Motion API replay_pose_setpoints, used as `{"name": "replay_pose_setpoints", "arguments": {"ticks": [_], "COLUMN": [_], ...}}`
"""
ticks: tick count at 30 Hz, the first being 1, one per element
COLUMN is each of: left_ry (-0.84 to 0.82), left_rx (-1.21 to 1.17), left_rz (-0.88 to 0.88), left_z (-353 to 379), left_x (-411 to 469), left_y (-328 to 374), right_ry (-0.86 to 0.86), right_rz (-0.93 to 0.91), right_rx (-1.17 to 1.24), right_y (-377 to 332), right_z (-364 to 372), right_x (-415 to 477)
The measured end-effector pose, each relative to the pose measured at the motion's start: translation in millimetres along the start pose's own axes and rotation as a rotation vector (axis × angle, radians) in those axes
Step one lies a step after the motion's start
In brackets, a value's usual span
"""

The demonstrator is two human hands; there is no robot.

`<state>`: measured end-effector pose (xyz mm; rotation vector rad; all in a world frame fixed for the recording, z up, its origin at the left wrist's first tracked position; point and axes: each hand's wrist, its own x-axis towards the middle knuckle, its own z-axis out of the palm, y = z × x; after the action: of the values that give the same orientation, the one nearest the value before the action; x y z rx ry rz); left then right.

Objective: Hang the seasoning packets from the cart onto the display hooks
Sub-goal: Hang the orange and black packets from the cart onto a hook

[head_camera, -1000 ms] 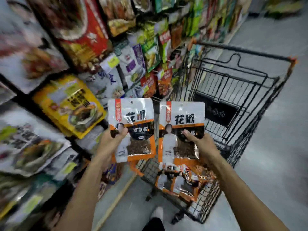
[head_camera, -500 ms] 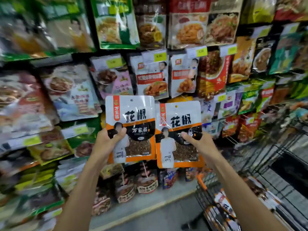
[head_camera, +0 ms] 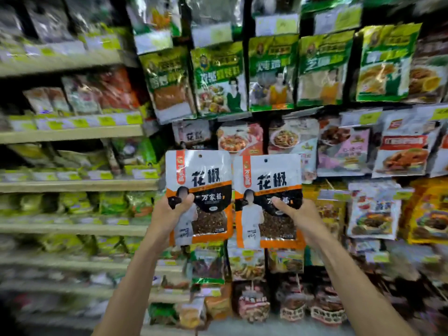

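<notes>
as the head has swung off the cart over the last second, the cart and the orange packets left in it have dropped out of view. both held packets now face the hanging wall, so the carry looks done and hooking comes next.

far left: wooden shelves (head_camera: pixel 72 134), stocked with green and red bags too blurred to read.

left hand (head_camera: pixel 169 212): thumb over the front, fingers curled behind, clamped on the left packet (head_camera: pixel 201 180). packet upright, its hang hole (head_camera: pixel 200 156) free at top.

close beside it, touching or slightly overlapping, the right packet (head_camera: pixel 268 183), also upright.

right hand (head_camera: pixel 299 213): thumb across the packet front, other fingers hidden behind, pinching it.

just above the left packet hangs a look-alike packet (head_camera: pixel 192 134), likely the target spot; the hook itself can't be made out.

further right: rows of hanging bags (head_camera: pixel 402 151).
</notes>
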<state>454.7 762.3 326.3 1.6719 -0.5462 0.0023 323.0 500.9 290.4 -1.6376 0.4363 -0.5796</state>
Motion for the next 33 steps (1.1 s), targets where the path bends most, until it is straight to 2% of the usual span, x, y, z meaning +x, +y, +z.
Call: {"name": "replay_pose_setpoints", "arguments": {"ticks": [9, 16, 21, 29, 33], "left_ry": [0.221, 0.287, 0.349, 0.293, 0.234], "left_rx": [0.02, 0.058, 0.083, 0.057, 0.055], "left_rz": [0.006, 0.091, 0.063, 0.065, 0.099], "left_z": [-98.3, -127.7, -133.6, -136.3, -136.6], "left_x": [44.2, 95.1, 131.9, 164.2, 177.4], "left_y": [-24.6, -34.4, -41.1, -59.5, -64.4], "right_ry": [-0.123, -0.16, -0.176, -0.186, -0.123], "right_rz": [0.033, -0.106, -0.137, -0.183, -0.098], "right_rx": [0.051, 0.033, 0.037, 0.087, 0.076], "right_y": [-32.9, -52.5, -56.2, -49.4, -41.0], "right_z": [120.5, 170.5, 197.6, 222.5, 228.8], "right_x": [46.3, 107.3, 156.5, 204.9, 215.7]}}
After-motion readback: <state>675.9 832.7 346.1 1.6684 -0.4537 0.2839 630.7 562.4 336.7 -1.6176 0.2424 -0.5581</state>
